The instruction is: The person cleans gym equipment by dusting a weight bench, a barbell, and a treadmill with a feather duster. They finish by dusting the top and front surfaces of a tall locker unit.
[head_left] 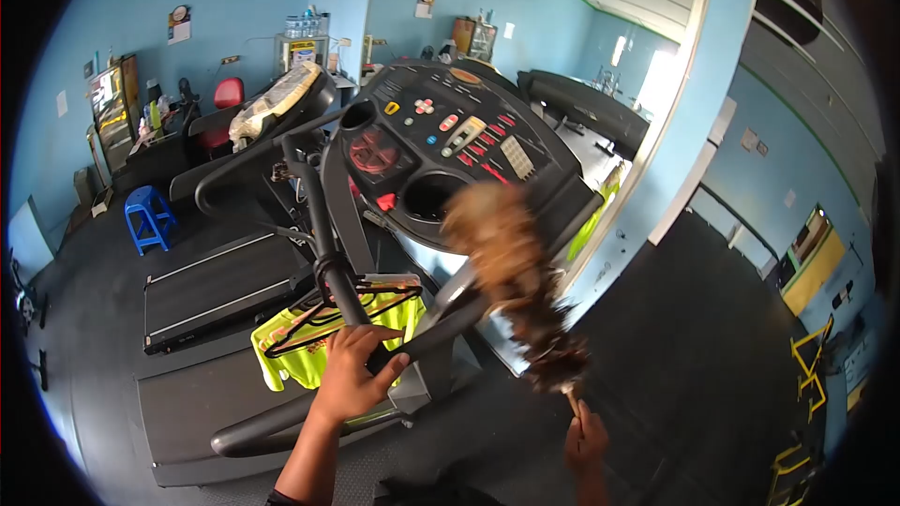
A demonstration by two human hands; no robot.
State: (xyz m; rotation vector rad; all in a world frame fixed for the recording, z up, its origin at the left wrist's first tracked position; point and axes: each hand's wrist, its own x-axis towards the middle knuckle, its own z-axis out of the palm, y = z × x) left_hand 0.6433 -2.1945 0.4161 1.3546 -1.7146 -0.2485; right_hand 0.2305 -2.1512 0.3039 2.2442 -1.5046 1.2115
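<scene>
My right hand [586, 438] is closed around the thin wooden handle of a brown feather duster [511, 258]. The feathers, smeared by motion, reach up over the lower right edge of a treadmill console [497, 152] with coloured buttons and cup wells. My left hand [352, 375] grips the treadmill's dark handrail [339, 286], its thumb lying along the side. Right beside it, a neon yellow-green shirt [291, 347] hangs on dark hangers from that rail.
A large mirror [450, 14] stands behind the console. To the left are a second treadmill [220, 286] and a blue stool [150, 218]. A red chair [228, 94] is farther back. Yellow metal frames [811, 370] stand at the right, on black flooring [647, 347].
</scene>
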